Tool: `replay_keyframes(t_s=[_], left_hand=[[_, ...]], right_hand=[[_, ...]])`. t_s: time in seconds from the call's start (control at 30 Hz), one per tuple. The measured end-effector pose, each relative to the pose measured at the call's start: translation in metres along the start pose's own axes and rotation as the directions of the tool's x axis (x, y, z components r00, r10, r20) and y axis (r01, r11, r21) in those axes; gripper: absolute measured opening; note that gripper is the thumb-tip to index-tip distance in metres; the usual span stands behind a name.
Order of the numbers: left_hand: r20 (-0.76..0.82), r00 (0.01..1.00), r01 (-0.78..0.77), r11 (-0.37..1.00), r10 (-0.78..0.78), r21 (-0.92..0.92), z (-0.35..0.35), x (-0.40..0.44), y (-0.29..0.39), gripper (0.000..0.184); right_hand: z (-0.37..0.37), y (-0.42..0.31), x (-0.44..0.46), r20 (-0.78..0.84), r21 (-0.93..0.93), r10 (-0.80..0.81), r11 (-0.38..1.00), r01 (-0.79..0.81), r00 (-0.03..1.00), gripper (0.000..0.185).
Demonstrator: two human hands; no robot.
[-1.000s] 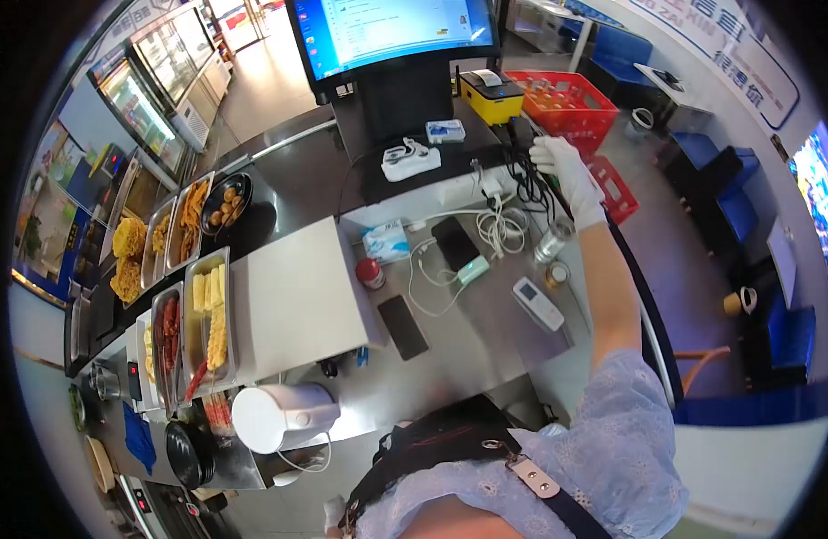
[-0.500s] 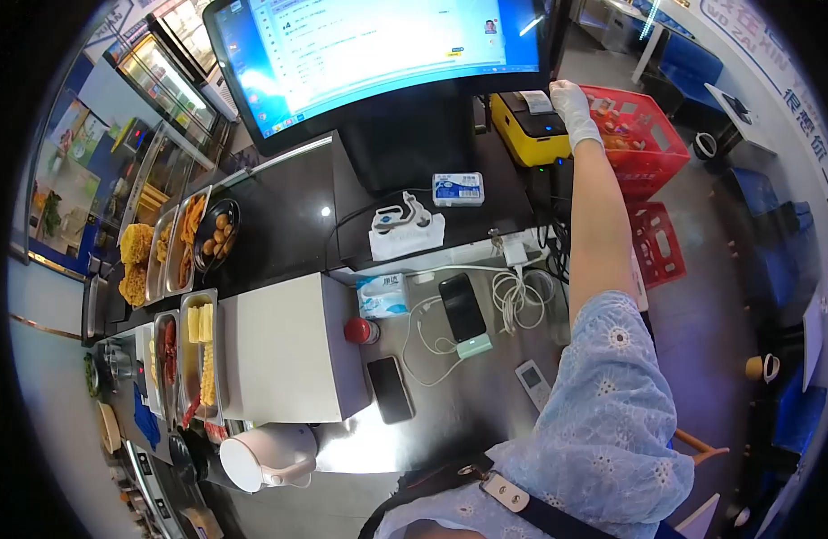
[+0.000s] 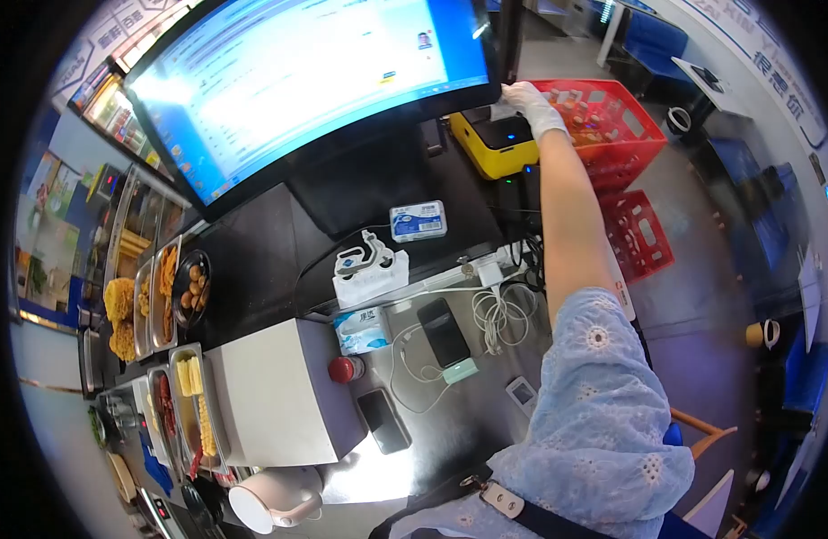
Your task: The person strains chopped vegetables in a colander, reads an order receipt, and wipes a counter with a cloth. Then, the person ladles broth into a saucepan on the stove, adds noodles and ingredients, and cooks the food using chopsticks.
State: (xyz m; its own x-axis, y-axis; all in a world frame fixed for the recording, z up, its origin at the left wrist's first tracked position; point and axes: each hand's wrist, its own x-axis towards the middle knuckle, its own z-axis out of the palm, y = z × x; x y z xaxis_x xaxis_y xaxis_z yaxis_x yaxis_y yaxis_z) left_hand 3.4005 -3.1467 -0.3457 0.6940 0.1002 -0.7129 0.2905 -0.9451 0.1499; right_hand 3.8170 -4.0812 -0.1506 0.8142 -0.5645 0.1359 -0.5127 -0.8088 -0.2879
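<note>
My right hand [image 3: 534,109], in a thin white glove, is stretched out to the yellow and black receipt printer [image 3: 493,144] beside the monitor. Its fingers are closed at the printer's top, on the edge of a white receipt [image 3: 502,110]; the fingertips show only in part. Just behind the hand stands a red plastic crate [image 3: 631,135] with orange and red packets inside. My left hand is out of the picture.
A large monitor [image 3: 315,81] stands over the counter. Below lie a blue-white box [image 3: 418,221], a phone on a charging cable [image 3: 444,332], another phone [image 3: 384,420] and a remote [image 3: 522,393]. Metal food trays [image 3: 198,413] and a white kettle [image 3: 275,497] are at left.
The view has turned and tilted, so the monitor looks more slanted. My right hand stays at the printer, its fingers now over the receipt, which shows less than before.
</note>
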Motion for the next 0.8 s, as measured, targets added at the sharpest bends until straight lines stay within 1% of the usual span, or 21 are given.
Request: replay_keyframes(t_s=[0.03, 0.07, 0.1, 0.13, 0.17, 0.2, 0.27, 0.3, 0.37, 0.4, 0.43, 0.5, 0.53, 0.57, 0.63, 0.67, 0.7, 0.77, 0.8], left_hand=[[-0.014, 1.0, 0.013, 1.0, -0.014, -0.023, 0.005, -0.005, -0.004, 0.035], [-0.031, 0.999, 0.031, 0.998, -0.033, -0.052, 0.011, -0.012, -0.009, 0.035], [-0.047, 0.997, 0.051, 0.995, -0.055, -0.082, 0.015, -0.022, -0.009, 0.035], [-0.06, 0.996, 0.064, 0.992, -0.071, -0.108, 0.018, -0.03, -0.01, 0.034], [-0.071, 0.994, 0.071, 0.989, -0.081, -0.129, 0.02, -0.035, -0.01, 0.034], [-0.079, 0.993, 0.077, 0.987, -0.089, -0.144, 0.021, -0.039, -0.012, 0.034], [-0.087, 0.991, 0.084, 0.983, -0.1, -0.165, 0.024, -0.047, -0.018, 0.034], [-0.089, 0.991, 0.086, 0.981, -0.102, -0.172, 0.027, -0.05, -0.024, 0.034], [-0.089, 0.99, 0.088, 0.979, -0.106, -0.183, 0.033, -0.056, -0.037, 0.034], [-0.091, 0.99, 0.09, 0.978, -0.108, -0.19, 0.032, -0.06, -0.038, 0.034], [-0.092, 0.99, 0.091, 0.976, -0.111, -0.197, 0.034, -0.063, -0.043, 0.034], [-0.089, 0.989, 0.095, 0.974, -0.115, -0.206, 0.037, -0.072, -0.055, 0.034], [-0.086, 0.989, 0.097, 0.973, -0.117, -0.21, 0.039, -0.077, -0.061, 0.033], [-0.086, 0.989, 0.098, 0.971, -0.119, -0.217, 0.041, -0.081, -0.066, 0.033], [-0.092, 0.988, 0.097, 0.968, -0.121, -0.233, 0.042, -0.087, -0.073, 0.033], [-0.097, 0.988, 0.095, 0.966, -0.122, -0.242, 0.042, -0.088, -0.076, 0.033], [-0.103, 0.987, 0.095, 0.963, -0.124, -0.251, 0.041, -0.091, -0.079, 0.033], [-0.115, 0.984, 0.097, 0.956, -0.133, -0.279, 0.045, -0.098, -0.083, 0.033], [-0.125, 0.982, 0.096, 0.949, -0.139, -0.301, 0.046, -0.101, -0.08, 0.033]], right_hand=[[-0.001, -0.005, 0.001, 0.002, 0.006, -0.023, 1.0, 0.023, 1.0, 0.037], [-0.005, -0.004, -0.001, 0.033, 0.214, -0.016, 0.977, 0.009, 0.999, 0.031], [-0.012, -0.003, -0.008, 0.073, 0.412, -0.02, 0.911, -0.012, 0.997, 0.024], [-0.02, 0.0, -0.016, 0.116, 0.586, -0.024, 0.809, -0.049, 0.993, 0.018], [-0.028, -0.003, -0.024, 0.16, 0.732, -0.029, 0.674, -0.099, 0.987, 0.013], [-0.038, -0.012, -0.037, 0.162, 0.733, -0.04, 0.673, -0.093, 0.986, 0.013], [-0.063, -0.026, -0.063, 0.088, 0.814, -0.071, 0.58, -0.03, 0.994, 0.014], [-0.064, -0.027, -0.067, 0.091, 0.813, -0.072, 0.582, -0.033, 0.993, 0.014], [-0.067, -0.028, -0.077, 0.084, 0.917, -0.11, 0.398, -0.034, 0.99, 0.016], [-0.079, -0.034, -0.088, 0.074, 0.833, -0.073, 0.554, -0.022, 0.995, 0.021], [-0.079, -0.036, -0.094, 0.078, 0.831, -0.074, 0.555, -0.024, 0.994, 0.021], [-0.074, -0.033, -0.103, 0.025, 0.884, 0.174, 0.456, -0.103, 0.984, 0.023], [-0.071, -0.029, -0.106, 0.01, 0.911, 0.211, 0.401, -0.096, 0.978, 0.024], [-0.065, -0.027, -0.11, 0.014, 0.909, 0.211, 0.405, -0.1, 0.977, 0.024], [-0.066, -0.038, -0.125, -0.021, 0.984, 0.307, 0.173, -0.034, 0.952, 0.025], [-0.066, -0.044, -0.135, -0.04, 0.988, 0.351, 0.156, -0.016, 0.935, 0.026], [-0.061, -0.047, -0.14, -0.04, 0.988, 0.349, 0.156, -0.016, 0.936, 0.026], [-0.052, -0.06, -0.148, -0.334, 0.926, 0.315, 0.284, 0.247, 0.889, 0.016], [-0.041, -0.06, -0.147, -0.398, 0.902, 0.294, 0.299, 0.312, 0.869, 0.016]])
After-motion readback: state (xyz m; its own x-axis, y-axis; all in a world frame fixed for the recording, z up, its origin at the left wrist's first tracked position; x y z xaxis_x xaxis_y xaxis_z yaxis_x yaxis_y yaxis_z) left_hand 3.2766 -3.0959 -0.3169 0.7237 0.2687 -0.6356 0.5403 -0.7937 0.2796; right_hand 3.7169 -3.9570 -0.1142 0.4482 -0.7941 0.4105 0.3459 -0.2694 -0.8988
